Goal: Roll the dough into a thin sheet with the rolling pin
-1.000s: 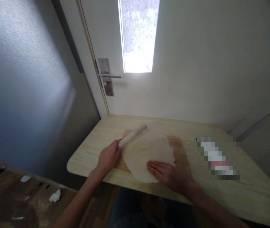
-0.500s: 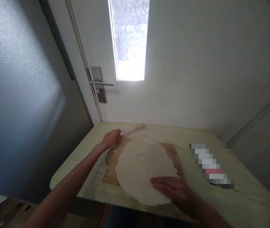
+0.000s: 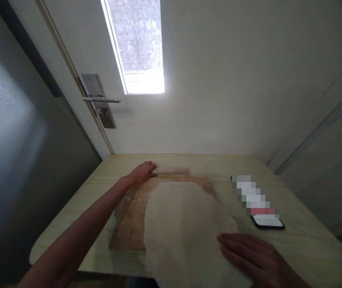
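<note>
A thin pale sheet of rolled dough (image 3: 183,228) lies over a brown wooden board (image 3: 131,222) on a light wooden table (image 3: 77,216). My left hand (image 3: 142,173) reaches to the far edge of the board, its fingers resting on the end of a pale rolling pin (image 3: 172,171) that lies across the table beyond the dough. My right hand (image 3: 255,260) lies flat with fingers stretched out on the near right part of the dough.
A phone (image 3: 267,221) lies on the table right of the board, with a blurred-out strip behind it. Behind the table stands a white door with a metal handle (image 3: 101,100) and a narrow window (image 3: 137,44). A dark wall is at left.
My left hand carried the rolling pin from the dough's left side to the far edge of the board and laid it across the table. The view moved closer and lower.
</note>
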`<state>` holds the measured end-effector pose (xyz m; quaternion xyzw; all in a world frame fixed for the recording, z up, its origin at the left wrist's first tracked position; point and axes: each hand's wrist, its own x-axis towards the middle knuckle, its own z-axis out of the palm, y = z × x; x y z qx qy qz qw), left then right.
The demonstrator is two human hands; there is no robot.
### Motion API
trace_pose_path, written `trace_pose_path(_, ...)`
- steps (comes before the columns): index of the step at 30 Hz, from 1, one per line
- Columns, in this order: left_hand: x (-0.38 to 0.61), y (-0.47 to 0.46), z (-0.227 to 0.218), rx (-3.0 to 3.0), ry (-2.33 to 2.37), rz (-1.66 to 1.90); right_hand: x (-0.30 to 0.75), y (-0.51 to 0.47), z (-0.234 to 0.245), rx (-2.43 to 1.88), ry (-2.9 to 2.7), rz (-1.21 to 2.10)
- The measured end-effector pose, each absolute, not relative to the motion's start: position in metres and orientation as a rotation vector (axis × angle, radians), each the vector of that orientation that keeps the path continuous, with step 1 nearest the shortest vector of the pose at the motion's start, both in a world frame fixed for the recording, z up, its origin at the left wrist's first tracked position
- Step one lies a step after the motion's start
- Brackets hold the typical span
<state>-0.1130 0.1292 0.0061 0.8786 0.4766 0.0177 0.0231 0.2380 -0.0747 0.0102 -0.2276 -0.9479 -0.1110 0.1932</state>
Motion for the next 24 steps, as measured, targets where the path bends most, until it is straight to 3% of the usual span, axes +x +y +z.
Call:
trace_pose_path(6, -0.111, 0.116, 0.013, 2.724, 1.487, 0.121, 0.260, -0.080, -0.032, -1.010, -2.291, -0.460)
trace_pose_path(14, -0.101, 0.037, 0.024, 2.456, 1.743, 0.489, 0.245, -0.097, -0.050, -1.545, -1.873, 0.298)
trace_pose_path(20, -0.107, -0.024, 0.007, 2.485, 1.727, 0.073, 0.234, -0.099, -0.038, -1.562, -1.717, 0.684)
trace_pose_path(24, -0.118, -0.020, -0.003, 2.564, 1.653, -0.058, 0.233, -0.108, -0.037, -1.575, -1.723, 0.761)
